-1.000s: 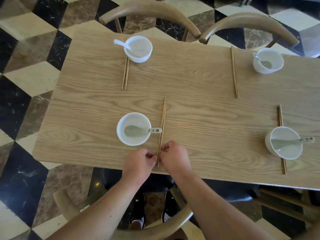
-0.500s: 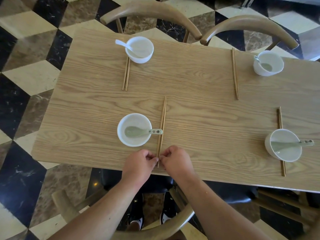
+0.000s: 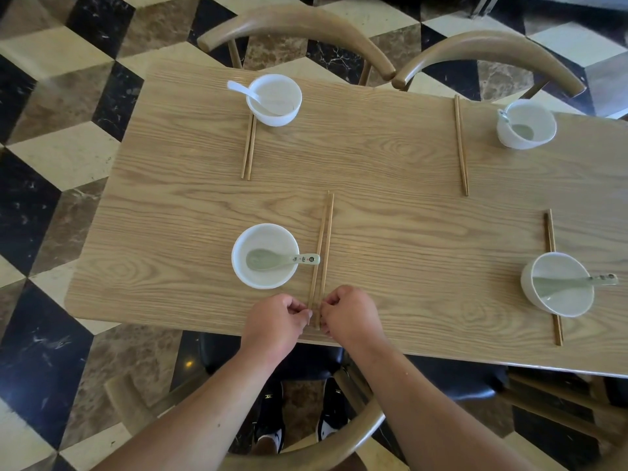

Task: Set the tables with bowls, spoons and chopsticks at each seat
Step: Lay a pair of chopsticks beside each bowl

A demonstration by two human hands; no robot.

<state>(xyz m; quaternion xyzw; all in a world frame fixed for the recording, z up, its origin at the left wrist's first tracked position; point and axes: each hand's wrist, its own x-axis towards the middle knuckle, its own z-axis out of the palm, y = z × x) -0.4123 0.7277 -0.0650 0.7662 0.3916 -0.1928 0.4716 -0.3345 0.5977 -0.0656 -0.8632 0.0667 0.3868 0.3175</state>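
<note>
On the wooden table (image 3: 390, 212) a pair of wooden chopsticks (image 3: 323, 246) lies lengthwise right of a white bowl (image 3: 265, 254) holding a pale green spoon (image 3: 282, 260). My left hand (image 3: 277, 321) and my right hand (image 3: 350, 316) pinch the chopsticks' near ends from either side, at the table's front edge. The spoon's handle tip rests over the left chopstick. Three other seats each have a bowl with a spoon and a chopstick pair: far left (image 3: 274, 99), far right (image 3: 526, 124), near right (image 3: 557, 283).
Two curved wooden chair backs (image 3: 299, 25) (image 3: 489, 49) stand at the far side. Another chair (image 3: 306, 447) is below me at the near edge, my shoes visible under it. The near right bowl sits on top of its chopsticks (image 3: 552, 266). Checkered marble floor surrounds the table.
Both hands have slid slightly toward the table's front edge along the chopsticks, keeping their pinch on the ends. The two sticks now lie a little apart at the near end.
</note>
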